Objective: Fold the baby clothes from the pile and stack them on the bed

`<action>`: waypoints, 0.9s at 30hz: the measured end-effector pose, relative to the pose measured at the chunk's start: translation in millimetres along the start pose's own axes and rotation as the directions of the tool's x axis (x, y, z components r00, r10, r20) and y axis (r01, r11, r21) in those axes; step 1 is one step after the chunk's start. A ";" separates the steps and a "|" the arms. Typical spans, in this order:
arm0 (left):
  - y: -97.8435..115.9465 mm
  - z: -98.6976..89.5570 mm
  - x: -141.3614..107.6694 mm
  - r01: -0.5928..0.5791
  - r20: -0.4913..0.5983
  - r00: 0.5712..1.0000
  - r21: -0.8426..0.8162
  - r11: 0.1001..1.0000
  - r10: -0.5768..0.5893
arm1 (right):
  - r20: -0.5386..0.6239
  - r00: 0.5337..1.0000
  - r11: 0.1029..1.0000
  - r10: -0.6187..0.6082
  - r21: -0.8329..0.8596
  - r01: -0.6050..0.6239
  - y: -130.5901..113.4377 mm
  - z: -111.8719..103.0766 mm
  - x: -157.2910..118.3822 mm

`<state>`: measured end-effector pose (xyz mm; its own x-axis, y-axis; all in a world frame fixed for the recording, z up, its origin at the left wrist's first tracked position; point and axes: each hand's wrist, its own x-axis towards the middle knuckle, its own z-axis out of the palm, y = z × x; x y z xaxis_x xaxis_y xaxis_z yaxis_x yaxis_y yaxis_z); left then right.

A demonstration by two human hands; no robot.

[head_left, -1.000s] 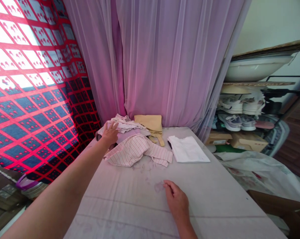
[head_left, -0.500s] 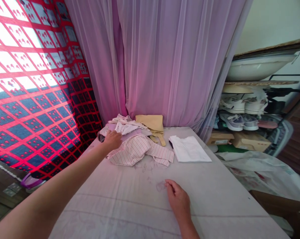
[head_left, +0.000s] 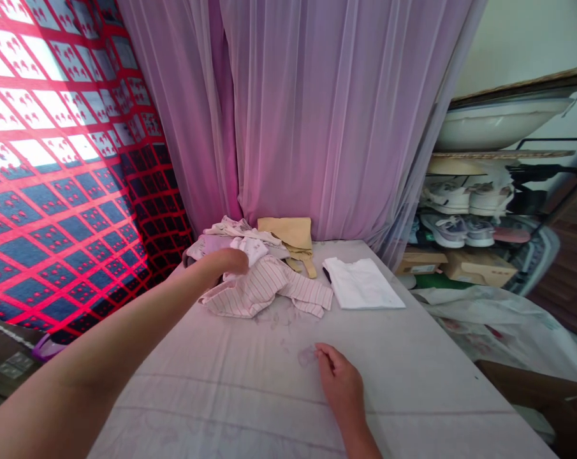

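Observation:
My left hand [head_left: 234,260] reaches to the clothes pile at the back left of the bed. It is closed on a white printed garment [head_left: 254,248], bunched up beside it; most of the fingers are hidden from me. Just below lies a pink-striped garment [head_left: 247,290], one sleeve spread to the right. Other light pink printed clothes [head_left: 228,226] are heaped behind. My right hand [head_left: 343,382] rests on the bedsheet [head_left: 250,382] nearer to me, its fingers curled in, with nothing visible in them.
A folded yellow garment [head_left: 288,231] lies against the lilac curtain [head_left: 288,127]. To its right is a folded white garment [head_left: 362,284]. A rack at the right carries shoes [head_left: 451,228], boxes [head_left: 479,266] and a white basin [head_left: 501,124]. A red-checked cloth [head_left: 53,159] hangs at left.
My left hand has moved right over the pile and closed on the white printed garment, which is now bunched up. My right hand stays in place.

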<state>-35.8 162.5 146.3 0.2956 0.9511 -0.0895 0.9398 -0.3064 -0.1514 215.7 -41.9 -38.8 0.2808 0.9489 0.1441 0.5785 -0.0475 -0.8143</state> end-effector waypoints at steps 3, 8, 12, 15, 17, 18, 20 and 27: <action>3.3 -12.2 28.5 0.060 -0.051 0.997 0.058 0.996 -0.057 | -0.008 1.000 1.000 -0.002 -0.005 0.002 0.6 0.8 -0.2; 9.7 -7.8 62.1 0.097 -0.171 0.982 0.113 0.989 -0.076 | -0.006 1.000 0.999 -0.025 -0.021 0.025 -0.2 1.1 -1.2; 4.0 8.4 79.0 0.125 -0.184 0.977 0.107 0.986 -0.104 | -0.026 0.999 0.999 -0.040 -0.024 0.039 -0.8 1.9 -2.1; -0.8 17.0 87.7 0.151 -0.173 0.975 0.070 0.986 -0.137 | -0.023 0.999 0.999 -0.044 -0.031 0.043 -1.3 2.2 -2.6; -1.4 19.9 90.8 0.166 -0.176 0.972 0.031 0.986 -0.158 | -0.016 0.999 0.998 -0.042 -0.037 0.042 -1.6 2.0 -2.8; -1.2 20.1 91.4 0.174 -0.185 0.968 0.008 0.985 -0.170 | -0.014 0.999 0.998 -0.041 -0.040 0.040 -1.8 1.9 -3.0; -1.7 17.0 90.9 0.194 -0.219 0.955 -0.047 0.980 -0.200 | -0.014 0.999 0.998 -0.037 -0.043 0.036 -1.9 1.8 -3.1; -27.9 -25.5 56.8 0.259 -0.432 0.805 -0.361 0.896 -0.406 | -0.026 0.999 0.999 -0.041 -0.025 0.040 -0.6 2.5 -1.2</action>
<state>-40.9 226.1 170.6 -0.0697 0.9074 0.4144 0.9805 -0.0142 0.1961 213.0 -42.2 -39.9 0.2770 0.9416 0.1917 0.6079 -0.0172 -0.7938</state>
